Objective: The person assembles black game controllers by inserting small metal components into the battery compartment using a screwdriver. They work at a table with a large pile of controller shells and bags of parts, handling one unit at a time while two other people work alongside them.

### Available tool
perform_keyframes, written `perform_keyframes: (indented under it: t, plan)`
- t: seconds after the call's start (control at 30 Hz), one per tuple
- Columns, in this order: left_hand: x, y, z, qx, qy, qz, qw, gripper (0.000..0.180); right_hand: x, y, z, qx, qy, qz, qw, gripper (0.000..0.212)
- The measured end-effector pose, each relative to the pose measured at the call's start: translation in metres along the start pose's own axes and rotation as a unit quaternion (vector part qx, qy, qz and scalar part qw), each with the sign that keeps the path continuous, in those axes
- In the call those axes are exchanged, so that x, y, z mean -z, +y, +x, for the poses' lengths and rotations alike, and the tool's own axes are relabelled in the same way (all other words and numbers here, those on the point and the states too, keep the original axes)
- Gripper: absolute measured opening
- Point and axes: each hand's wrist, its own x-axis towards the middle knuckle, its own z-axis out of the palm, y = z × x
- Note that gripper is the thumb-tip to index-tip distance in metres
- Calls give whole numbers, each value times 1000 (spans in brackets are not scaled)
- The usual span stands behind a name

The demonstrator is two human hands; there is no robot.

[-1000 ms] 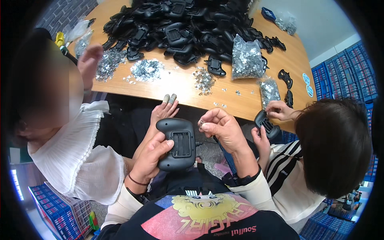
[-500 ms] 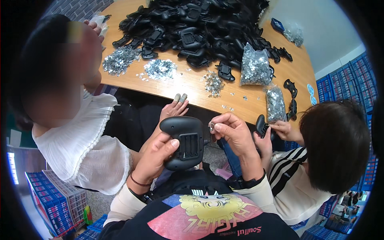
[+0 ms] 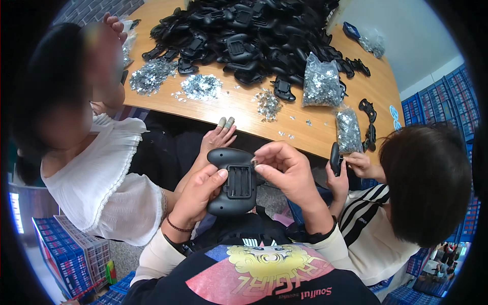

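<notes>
A black game controller (image 3: pixel 231 204) faces back side up in front of me, its empty battery compartment showing. My left hand (image 3: pixel 195 192) is closed on its left side, the thumb beside the compartment. At the controller's upper right edge, the thumb and forefinger of my right hand (image 3: pixel 290 170) pinch a small metal contact piece (image 3: pixel 255 163). Fingers partly cover that piece, so its exact shape is unclear. Beyond, on the wooden table (image 3: pixel 244 119), lies a small heap of shiny metal pieces (image 3: pixel 268 105).
A big pile of black controllers (image 3: pixel 244 46) covers the table's back. More metal pieces (image 3: pixel 202 87) lie left; filled plastic bags (image 3: pixel 323 84) stand right. A left co-worker's hand (image 3: pixel 217 140) is near the table edge. On my right, a co-worker holds another controller (image 3: pixel 335 158).
My right hand has moved left with the metal contact piece, up to the controller's edge. The controller has shifted slightly. The right co-worker's controller is turned more edge-on.
</notes>
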Motion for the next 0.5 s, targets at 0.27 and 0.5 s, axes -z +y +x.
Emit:
perform_keyframes:
  t: [0.27, 0.5]
  plan:
    - [-14, -3, 4, -1, 1, 21, 1000, 19, -6, -13, 0, 50, -21, -216, 975, 19]
    - [-5, -9, 7, 24, -35, 31, 999, 25, -4, -9, -1, 126, -27, -327, 936, 18]
